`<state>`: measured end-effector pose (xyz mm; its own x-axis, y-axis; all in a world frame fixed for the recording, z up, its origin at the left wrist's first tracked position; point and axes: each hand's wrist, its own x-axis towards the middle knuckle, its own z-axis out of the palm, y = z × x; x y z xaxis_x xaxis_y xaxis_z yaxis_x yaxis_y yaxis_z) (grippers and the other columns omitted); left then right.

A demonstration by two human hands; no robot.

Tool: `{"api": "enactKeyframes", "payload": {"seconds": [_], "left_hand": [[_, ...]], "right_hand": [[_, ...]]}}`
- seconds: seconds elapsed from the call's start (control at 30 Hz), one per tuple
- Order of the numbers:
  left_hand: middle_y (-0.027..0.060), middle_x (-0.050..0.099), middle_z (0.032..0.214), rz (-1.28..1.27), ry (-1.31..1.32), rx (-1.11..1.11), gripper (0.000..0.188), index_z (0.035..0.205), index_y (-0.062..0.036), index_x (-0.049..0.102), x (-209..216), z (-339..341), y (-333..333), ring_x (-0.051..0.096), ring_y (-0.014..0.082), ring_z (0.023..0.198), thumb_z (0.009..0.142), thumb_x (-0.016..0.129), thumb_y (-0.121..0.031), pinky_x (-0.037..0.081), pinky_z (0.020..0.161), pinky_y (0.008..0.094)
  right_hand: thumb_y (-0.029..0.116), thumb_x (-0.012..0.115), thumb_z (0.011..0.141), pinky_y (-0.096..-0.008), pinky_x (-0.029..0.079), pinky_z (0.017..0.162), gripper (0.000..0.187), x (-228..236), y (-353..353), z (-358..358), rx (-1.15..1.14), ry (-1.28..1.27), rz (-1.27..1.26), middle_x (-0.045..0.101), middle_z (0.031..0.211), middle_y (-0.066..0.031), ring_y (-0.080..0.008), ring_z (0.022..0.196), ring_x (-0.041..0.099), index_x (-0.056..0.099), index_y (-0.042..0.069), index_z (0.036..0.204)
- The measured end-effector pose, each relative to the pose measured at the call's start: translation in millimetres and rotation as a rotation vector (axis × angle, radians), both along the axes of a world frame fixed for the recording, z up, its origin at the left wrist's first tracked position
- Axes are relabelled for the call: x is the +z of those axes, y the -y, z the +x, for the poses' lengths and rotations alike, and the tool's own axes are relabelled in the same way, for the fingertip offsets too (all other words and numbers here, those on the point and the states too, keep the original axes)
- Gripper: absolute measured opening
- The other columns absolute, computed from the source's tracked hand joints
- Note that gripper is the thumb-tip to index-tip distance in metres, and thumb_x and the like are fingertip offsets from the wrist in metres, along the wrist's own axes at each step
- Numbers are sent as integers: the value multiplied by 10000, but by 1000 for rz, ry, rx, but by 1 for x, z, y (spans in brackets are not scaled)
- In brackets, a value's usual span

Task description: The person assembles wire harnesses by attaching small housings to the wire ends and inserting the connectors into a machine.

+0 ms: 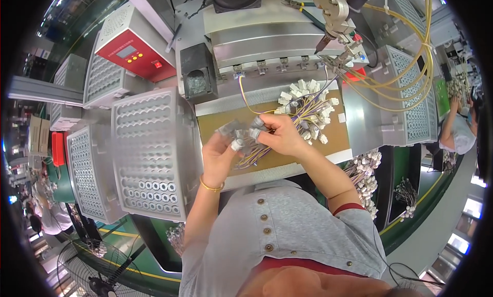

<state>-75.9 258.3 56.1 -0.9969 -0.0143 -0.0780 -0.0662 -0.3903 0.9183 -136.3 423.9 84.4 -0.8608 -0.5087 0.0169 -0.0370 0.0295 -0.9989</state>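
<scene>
My right hand (282,135) is closed, its thumb and forefinger pinched near their grey-white finger covers. Whatever lies between them is too small to make out. Just left of it is my left hand (218,153), thumb up and fingers smeared by motion; I cannot see whether it grips anything. Beneath both hands run yellow and purple wires (251,157) over a brown work mat (215,125). They belong to a bundle with many white connectors (313,109) heaped at the mat's right. Another wire lead (242,91) reaches up to a small clamp on the metal fixture (277,45).
A grey tray (149,143) with ring-shaped parts stands left of the mat. Behind it is a red-and-white control box (136,50). A black box (197,73) sits beside the fixture. A nozzle (323,43), yellow tubes (426,45) and pliers (303,9) are at the back right.
</scene>
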Motion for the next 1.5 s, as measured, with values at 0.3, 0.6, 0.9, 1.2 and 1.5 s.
{"api": "enactKeyframes", "payload": {"seconds": [0.3,0.6,0.9,1.2,1.5], "left_hand": [[84,575,968,-72,-109,-5,267,1047,74,507,8,1,-8,548,126,817,794,555,6,464,694,243],[39,584,924,282,163,87,215,1016,6,551,5,-12,-11,545,97,743,824,520,-86,436,579,224],[65,565,982,357,61,-21,332,1147,0,466,5,-12,-29,552,130,744,836,503,-108,444,586,264],[136,540,700,-1022,-377,-26,128,745,8,573,-44,-19,-40,500,279,629,636,613,-46,423,571,350],[28,577,686,-281,13,-118,82,834,31,560,-30,-21,-49,481,55,564,760,566,-5,386,478,215]], "right_hand": [[39,571,697,-218,317,430,83,4,-5,-9,45,-239,99,440,532,1,-32,494,369,501,-4,695],[57,557,737,-212,332,462,75,-14,11,1,9,27,36,491,578,-1,-32,540,400,513,2,762],[65,583,730,-182,372,489,93,-26,-2,-16,-122,137,-17,545,651,17,-28,555,459,569,14,806],[44,529,734,-210,337,351,85,-28,5,-60,-714,256,-205,527,587,-34,-81,390,431,500,18,658],[81,500,757,-248,431,429,138,-12,35,-59,-820,310,-533,539,578,-64,-168,454,545,504,-35,683]]}}
